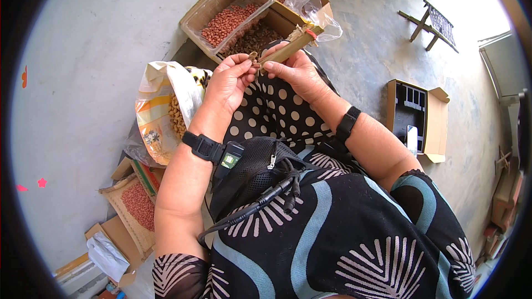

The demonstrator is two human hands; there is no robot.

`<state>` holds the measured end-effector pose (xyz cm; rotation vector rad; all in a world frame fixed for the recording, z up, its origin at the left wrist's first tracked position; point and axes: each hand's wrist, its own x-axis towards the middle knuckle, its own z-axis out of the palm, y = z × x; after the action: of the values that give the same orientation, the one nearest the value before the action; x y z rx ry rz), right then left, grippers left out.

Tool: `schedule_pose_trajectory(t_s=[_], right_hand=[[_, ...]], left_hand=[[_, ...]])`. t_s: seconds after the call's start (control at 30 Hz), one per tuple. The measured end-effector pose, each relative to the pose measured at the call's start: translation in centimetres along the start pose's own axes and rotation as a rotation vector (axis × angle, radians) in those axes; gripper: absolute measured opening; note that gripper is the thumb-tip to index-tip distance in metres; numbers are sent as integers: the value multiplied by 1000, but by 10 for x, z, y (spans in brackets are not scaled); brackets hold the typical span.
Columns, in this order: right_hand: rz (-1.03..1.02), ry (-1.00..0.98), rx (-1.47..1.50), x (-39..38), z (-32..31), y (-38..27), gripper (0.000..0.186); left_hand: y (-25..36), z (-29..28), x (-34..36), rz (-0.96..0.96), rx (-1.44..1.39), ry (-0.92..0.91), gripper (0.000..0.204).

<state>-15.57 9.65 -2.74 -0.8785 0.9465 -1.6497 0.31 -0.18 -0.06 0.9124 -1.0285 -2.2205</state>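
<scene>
Closest in, your black mesh pouch (249, 171) and its cables fill the middle of the frame, and past it, over your spotted trousers (238, 127), here's the action, upper middle: your left hand (235, 75) has its grip drawn tight, thumb against fingertips, pinching a small brown piece (254, 57), while your right hand (296, 72) has its grip wrapped round a flat wooden strip (289, 47), thumb along the near side. Piece meets strip end, right there; looks like you're on the cracking step, one pod at a time, and the next move calls for a steady right grip and a light, exact left pinch. Hard to call whether that piece is a whole pod or broken shell, since your fingertips cover most of it, and whether the strip is split at that end can't be made out. Just beyond, the clear tub (191, 21) shows reddish kernels (228, 22); the brown litter (252, 40) next to it is partly blocked by the tub and your hands. Left of centre, the bag (191, 86) hides most of its tan pods (176, 117) behind its folded lip. Far off, upper right, a folding stool (432, 25) stands near the glare, which washes out whatever lies behind.
</scene>
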Motion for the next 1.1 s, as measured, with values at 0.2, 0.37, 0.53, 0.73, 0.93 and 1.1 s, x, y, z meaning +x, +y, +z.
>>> schedule_pose_trajectory(t_s=[0.2, 0.37, 0.53, 0.73, 0.93, 1.1], right_hand=[[-1, 18, 11, 1, 0, 0, 30], [2, 37, 58, 1, 0, 1, 28], [-3, 36, 58, 1, 0, 2, 29], [-28, 34, 35, 2, 0, 4, 30], [-10, 50, 34, 4, -2, 8, 29], [3, 48, 78, 4, -1, 7, 28]], left_hand=[[0, 3, -1, 1, -15, -12, 15], [-1, 3, -2, -2, -67, -26, 12], [-3, 2, -2, -24, -42, -21, 14], [-4, 4, -2, -36, -40, -4, 13], [-4, 5, -2, -23, -42, 7, 14], [-5, 4, -2, -11, -40, -28, 15]])
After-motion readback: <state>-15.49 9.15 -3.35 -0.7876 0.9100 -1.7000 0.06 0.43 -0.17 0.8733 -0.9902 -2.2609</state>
